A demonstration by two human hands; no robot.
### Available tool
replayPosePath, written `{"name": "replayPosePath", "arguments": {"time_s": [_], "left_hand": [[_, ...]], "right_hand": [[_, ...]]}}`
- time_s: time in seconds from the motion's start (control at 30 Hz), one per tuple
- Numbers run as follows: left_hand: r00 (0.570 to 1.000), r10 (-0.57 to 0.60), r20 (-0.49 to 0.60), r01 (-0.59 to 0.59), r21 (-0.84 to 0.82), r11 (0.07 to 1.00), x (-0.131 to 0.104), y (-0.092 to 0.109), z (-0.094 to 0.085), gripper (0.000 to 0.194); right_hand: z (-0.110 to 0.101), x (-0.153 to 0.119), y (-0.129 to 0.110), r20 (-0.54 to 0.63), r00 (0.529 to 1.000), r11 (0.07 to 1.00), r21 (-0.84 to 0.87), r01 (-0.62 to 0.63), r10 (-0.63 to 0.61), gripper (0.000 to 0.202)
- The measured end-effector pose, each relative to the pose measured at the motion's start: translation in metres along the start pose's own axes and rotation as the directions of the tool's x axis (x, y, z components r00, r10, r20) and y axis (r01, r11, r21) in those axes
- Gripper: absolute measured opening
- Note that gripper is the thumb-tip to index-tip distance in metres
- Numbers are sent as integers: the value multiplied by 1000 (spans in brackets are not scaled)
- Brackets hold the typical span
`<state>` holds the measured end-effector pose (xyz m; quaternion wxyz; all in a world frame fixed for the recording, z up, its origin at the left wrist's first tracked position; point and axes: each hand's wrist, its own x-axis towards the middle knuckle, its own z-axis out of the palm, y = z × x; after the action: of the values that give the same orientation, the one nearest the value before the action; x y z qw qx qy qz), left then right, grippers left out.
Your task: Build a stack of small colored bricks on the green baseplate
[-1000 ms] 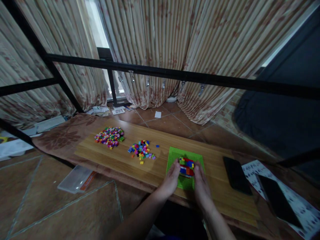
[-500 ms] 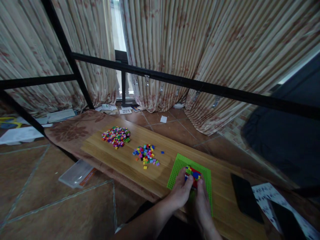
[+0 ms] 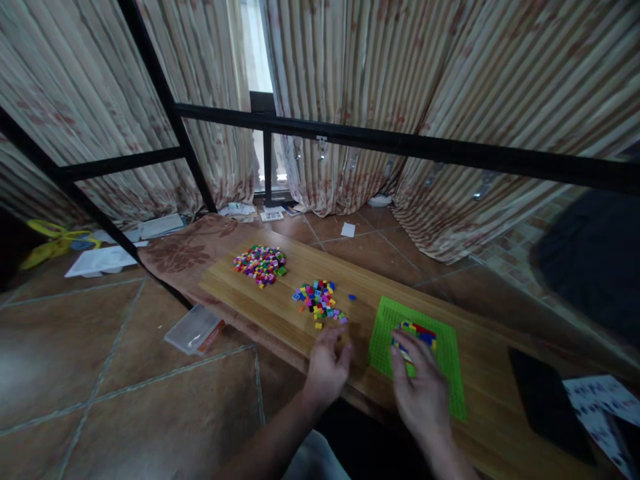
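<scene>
My left hand [image 3: 327,365] hovers over the wooden board's front edge, just below the smaller pile of toy bricks [image 3: 320,300]. Its thumb and fingers are apart, with nothing visible between them. On the right, the green baseplate [image 3: 453,393] carries a low build of coloured bricks [image 3: 425,333], with red, blue, yellow and white showing. My right hand [image 3: 423,383] is over that plate, fingers stretched along the near left side of the build and partly hiding it. It seems to rest against the bricks; exact contact is unclear.
A larger brick pile [image 3: 260,265] lies farther left on the wooden board [image 3: 290,327], and one blue brick [image 3: 352,297] sits alone. A black tablet-like slab [image 3: 547,400] and a printed sheet [image 3: 600,400] are at right. A black metal rail [image 3: 370,133] crosses behind.
Both hands were together around the brick build. My left hand has come away leftward toward the smaller pile, while my right hand stays at the build. The view has shifted left.
</scene>
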<state>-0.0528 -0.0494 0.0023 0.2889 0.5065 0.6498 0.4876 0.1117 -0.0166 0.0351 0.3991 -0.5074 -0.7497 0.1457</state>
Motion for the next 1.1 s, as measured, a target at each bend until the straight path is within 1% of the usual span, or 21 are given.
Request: {"name": "replayPosePath", "arguments": {"time_s": [0.03, 0.07, 0.13, 0.17, 0.23, 0.33, 0.4, 0.47, 0.6, 0.7, 0.83, 0.9, 0.97, 1.03, 1.1], "left_hand": [[998, -9, -58, 13, 70, 997, 2, -6, -10, 30], [995, -9, -103, 24, 144, 989, 5, -12, -19, 29], [989, 6, -148, 35, 276, 961, 13, -21, -32, 29], [990, 20, -142, 28, 325, 945, 17, -24, -37, 30], [994, 45, -97, -4, 387, 922, 24, -28, -42, 32], [997, 63, -37, -41, 418, 907, 32, -33, -46, 28], [998, 63, -24, -47, 408, 912, 35, -36, -48, 20], [998, 67, -20, -55, 376, 925, 37, -38, -50, 16], [993, 109, -55, -90, 272, 958, 38, -43, -56, 18], [987, 125, -97, -103, 210, 972, 39, -45, -59, 18], [986, 110, -129, -88, 169, 982, 40, -45, -60, 16], [981, 82, -178, -59, 131, 990, 41, -46, -61, 14], [970, 24, -241, -5, 76, 997, 45, -47, -63, 15], [951, -52, -306, 72, 55, 996, 51, -50, -67, 20], [928, -100, -359, 149, 111, 983, 60, -52, -72, 27]], "right_hand": [[11, 2, -8, 87, 995, 999, -8, 54, -53, 32], [24, 4, -14, 140, 987, 996, -16, 85, -82, 32], [52, 11, -20, 200, 975, 993, -36, 109, -100, 32], [65, 16, -20, 213, 971, 992, -52, 118, -105, 32], [88, 28, -19, 234, 966, 984, -107, 140, -112, 32], [111, 44, -16, 264, 960, 968, -201, 153, -97, 30], [119, 50, -13, 280, 956, 960, -234, 155, -86, 27], [124, 50, -11, 291, 951, 959, -226, 170, -100, 25], [125, 49, -11, 285, 946, 965, -160, 208, -156, 26], [129, 60, -22, 267, 944, 966, -117, 229, -192, 28], [150, 85, -43, 324, 911, 956, -61, 287, -253, 28], [162, 95, -49, 357, 896, 948, -79, 309, -262, 27], [171, 102, -51, 387, 885, 941, -102, 321, -260, 23], [174, 105, -48, 406, 878, 942, -104, 319, -252, 19], [170, 104, -41, 403, 882, 949, -90, 304, -244, 18]]}}
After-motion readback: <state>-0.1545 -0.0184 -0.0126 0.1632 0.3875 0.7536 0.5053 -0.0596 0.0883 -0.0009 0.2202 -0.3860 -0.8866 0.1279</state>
